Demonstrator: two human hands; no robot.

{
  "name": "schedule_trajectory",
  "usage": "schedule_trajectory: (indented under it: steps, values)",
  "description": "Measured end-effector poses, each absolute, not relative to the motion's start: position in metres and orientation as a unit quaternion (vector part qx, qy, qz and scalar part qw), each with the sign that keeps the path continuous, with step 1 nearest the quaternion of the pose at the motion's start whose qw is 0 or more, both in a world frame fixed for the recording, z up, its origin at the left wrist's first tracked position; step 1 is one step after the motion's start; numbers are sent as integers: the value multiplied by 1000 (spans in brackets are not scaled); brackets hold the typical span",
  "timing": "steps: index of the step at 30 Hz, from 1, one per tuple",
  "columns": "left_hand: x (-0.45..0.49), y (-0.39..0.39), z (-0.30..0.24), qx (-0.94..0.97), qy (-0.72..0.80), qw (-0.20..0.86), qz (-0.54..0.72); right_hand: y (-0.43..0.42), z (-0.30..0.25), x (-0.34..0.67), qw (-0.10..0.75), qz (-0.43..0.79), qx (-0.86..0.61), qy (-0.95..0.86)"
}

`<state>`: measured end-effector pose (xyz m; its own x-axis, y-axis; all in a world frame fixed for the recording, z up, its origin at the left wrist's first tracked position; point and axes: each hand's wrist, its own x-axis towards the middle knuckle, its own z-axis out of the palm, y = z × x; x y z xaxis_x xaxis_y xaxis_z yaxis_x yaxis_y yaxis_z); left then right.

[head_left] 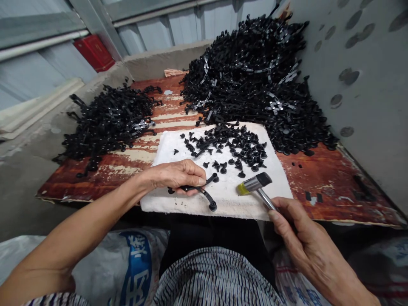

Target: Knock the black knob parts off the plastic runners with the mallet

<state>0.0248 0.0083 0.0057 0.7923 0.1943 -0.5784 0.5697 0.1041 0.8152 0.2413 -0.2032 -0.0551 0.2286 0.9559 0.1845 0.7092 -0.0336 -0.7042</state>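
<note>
My left hand (177,175) is closed on a black curved strap piece (204,193) and presses it against a white pad (223,199). One round end of the strap lies near the pad's front edge. My right hand (301,231) grips the metal handle of a small hammer (255,183) with one black face and one yellow face. The hammer head hovers just right of the strap. Several small black studs (242,148) lie scattered over the far half of the pad.
A worn red wooden board (318,178) carries the pad. A big heap of black strap parts (255,72) fills its far right, a smaller heap (108,121) its left. A grey wall (366,93) stands to the right. Woven sacks (137,263) lie below.
</note>
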Motion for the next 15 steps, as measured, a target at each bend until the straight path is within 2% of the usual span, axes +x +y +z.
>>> schedule_trajectory:
  steps: [15]
  values:
    - [24, 18, 8, 669, 259, 683, -136, -197, -47, 245, 320, 171, -701, -613]
